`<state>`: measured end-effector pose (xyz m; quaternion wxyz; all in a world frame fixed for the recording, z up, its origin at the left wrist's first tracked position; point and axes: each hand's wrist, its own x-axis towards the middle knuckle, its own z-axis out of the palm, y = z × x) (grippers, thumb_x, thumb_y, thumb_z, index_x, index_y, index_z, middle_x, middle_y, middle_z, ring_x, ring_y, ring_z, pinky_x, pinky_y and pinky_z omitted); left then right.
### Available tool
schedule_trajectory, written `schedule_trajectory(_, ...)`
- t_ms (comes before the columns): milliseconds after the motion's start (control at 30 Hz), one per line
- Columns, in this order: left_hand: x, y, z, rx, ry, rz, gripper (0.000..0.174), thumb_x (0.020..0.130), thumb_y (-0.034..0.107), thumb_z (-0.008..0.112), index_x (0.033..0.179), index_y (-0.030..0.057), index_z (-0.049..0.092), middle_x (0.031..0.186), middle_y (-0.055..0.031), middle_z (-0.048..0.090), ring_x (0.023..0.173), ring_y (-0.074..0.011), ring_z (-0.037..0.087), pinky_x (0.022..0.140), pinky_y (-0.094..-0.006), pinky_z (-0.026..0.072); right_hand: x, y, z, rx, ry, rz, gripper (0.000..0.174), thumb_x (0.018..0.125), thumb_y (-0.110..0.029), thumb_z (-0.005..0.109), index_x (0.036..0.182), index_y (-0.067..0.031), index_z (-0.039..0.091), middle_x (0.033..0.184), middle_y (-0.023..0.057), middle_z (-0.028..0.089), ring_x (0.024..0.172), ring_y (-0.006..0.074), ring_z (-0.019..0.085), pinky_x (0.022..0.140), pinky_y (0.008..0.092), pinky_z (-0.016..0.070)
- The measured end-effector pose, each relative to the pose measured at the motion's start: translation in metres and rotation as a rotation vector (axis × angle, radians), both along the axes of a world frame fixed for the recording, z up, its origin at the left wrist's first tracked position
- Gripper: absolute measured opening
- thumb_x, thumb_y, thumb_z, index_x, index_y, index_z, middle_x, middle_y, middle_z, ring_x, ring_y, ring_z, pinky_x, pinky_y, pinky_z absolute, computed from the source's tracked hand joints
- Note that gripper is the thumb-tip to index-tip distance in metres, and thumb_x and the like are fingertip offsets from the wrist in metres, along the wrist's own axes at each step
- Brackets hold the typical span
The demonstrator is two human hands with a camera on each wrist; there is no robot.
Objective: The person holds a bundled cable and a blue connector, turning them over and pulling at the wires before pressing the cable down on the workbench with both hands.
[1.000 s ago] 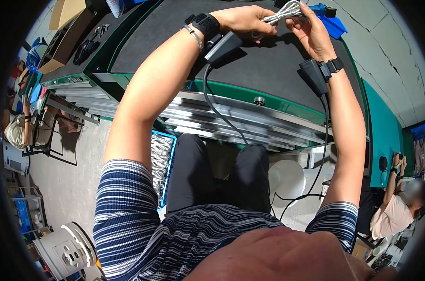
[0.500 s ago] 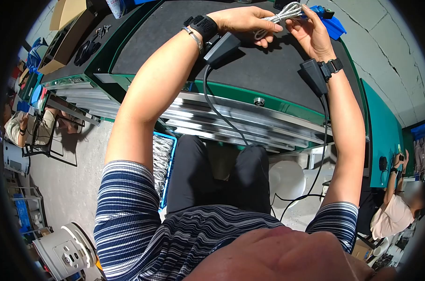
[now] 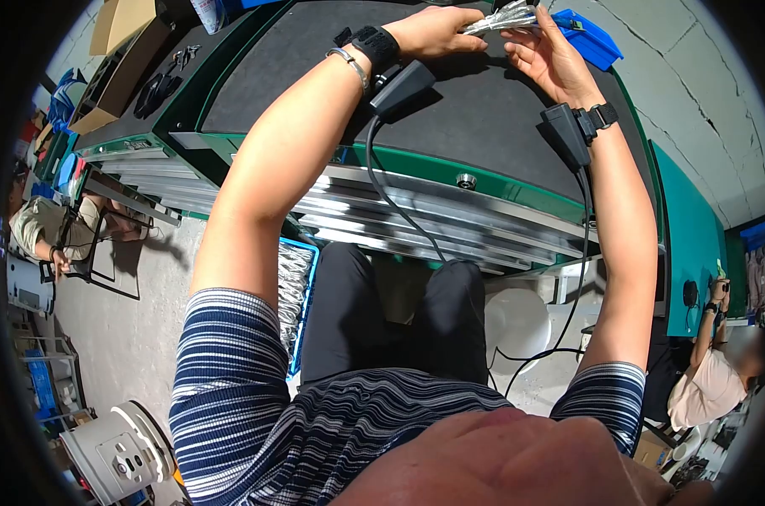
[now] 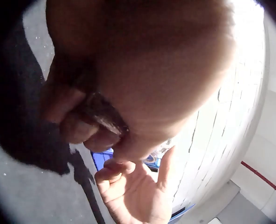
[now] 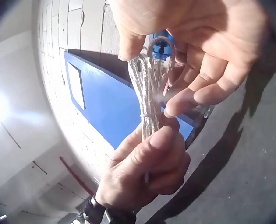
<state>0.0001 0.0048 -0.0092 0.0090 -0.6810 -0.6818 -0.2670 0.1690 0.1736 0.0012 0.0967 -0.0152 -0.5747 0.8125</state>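
A bundled clear-silvery cable (image 5: pixel 149 95) with a blue plug (image 5: pixel 161 50) at its upper end is held above the dark bench mat. My left hand (image 3: pixel 437 34) grips the lower part of the bundle, thumb laid along it in the right wrist view. A thin tie (image 5: pixel 150 115) circles the bundle just above that thumb. At the other end, my right hand (image 3: pixel 562 74) has its thumb on one side of the bundle and its bent fingers (image 5: pixel 212 77) on the other. The left wrist view shows the left palm, largely shadowed.
A blue bin (image 3: pixel 600 49) stands at the bench's back right. To the left are a cardboard box (image 3: pixel 117 63) and black items (image 3: pixel 156 94). A blue crate (image 3: pixel 313 270) of silvery cable bundles is beside my legs. Other people sit at both sides.
The bundle has turned and shifted slightly away, its looped end now less visible from the head. Both hands moved slightly left; the left hand's lower fingers are now out of sight.
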Motion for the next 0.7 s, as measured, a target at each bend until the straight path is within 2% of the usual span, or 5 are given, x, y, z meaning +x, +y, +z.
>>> schedule_trajectory(200,0.013,-0.014,0.013,0.017,-0.236,-0.01,0.031,0.09,0.023,0.07,0.11,0.0018,0.061,0.098,-0.0183,0.07,0.094,-0.0236,0.066,0.084,-0.0374,0.0508,0.001,0.0,-0.001,0.033,0.005,-0.047,0.04,0.099,-0.048,0.055,0.103,-0.0099,0.068,0.09,0.0046,0.07,0.077,0.0166,0.066,0.066,0.0277,0.0516)
schedule_trajectory(233,0.01,-0.011,0.009,0.017,-0.238,-0.01,0.031,0.09,0.023,0.07,0.11,0.0018,0.061,0.098,-0.0183,0.07,0.094,-0.0236,0.066,0.084,-0.0374,0.0508,0.001,0.005,-0.003,0.032,0.003,-0.047,0.04,0.099,-0.048,0.055,0.103,-0.0099,0.068,0.09,0.0046,0.07,0.077,0.0166,0.066,0.066,0.0277,0.0516)
schedule_trajectory(300,0.003,-0.005,0.004,0.079,-0.256,-0.011,0.029,0.09,0.023,0.07,0.107,0.0016,0.061,0.095,-0.0191,0.07,0.09,-0.0247,0.067,0.081,-0.0378,0.0513,-0.002,0.02,-0.011,0.128,0.11,0.022,0.038,0.1,-0.032,0.059,0.125,-0.0031,0.058,0.113,0.0111,0.065,0.099,0.0182,0.066,0.085,0.0276,0.057)
schedule_trajectory(400,0.001,-0.006,0.004,0.108,-0.199,0.016,0.028,0.089,0.023,0.071,0.104,0.0012,0.061,0.094,-0.02,0.07,0.088,-0.0254,0.067,0.079,-0.0385,0.0514,-0.008,0.033,-0.015,0.089,0.097,0.066,0.037,0.102,-0.032,0.054,0.124,-0.003,0.058,0.119,0.0164,0.065,0.106,0.0232,0.067,0.086,0.0308,0.0578)
schedule_trajectory(700,0.019,-0.017,0.02,0.027,-0.212,0.003,0.033,0.088,0.029,0.072,0.102,0.0003,0.062,0.088,-0.0154,0.069,0.083,-0.0237,0.065,0.076,-0.0382,0.0507,-0.008,0.037,-0.017,0.23,0.096,-0.129,0.035,0.1,-0.031,0.058,0.12,-0.0028,0.063,0.111,0.0093,0.067,0.103,0.0173,0.067,0.088,0.0284,0.0558)
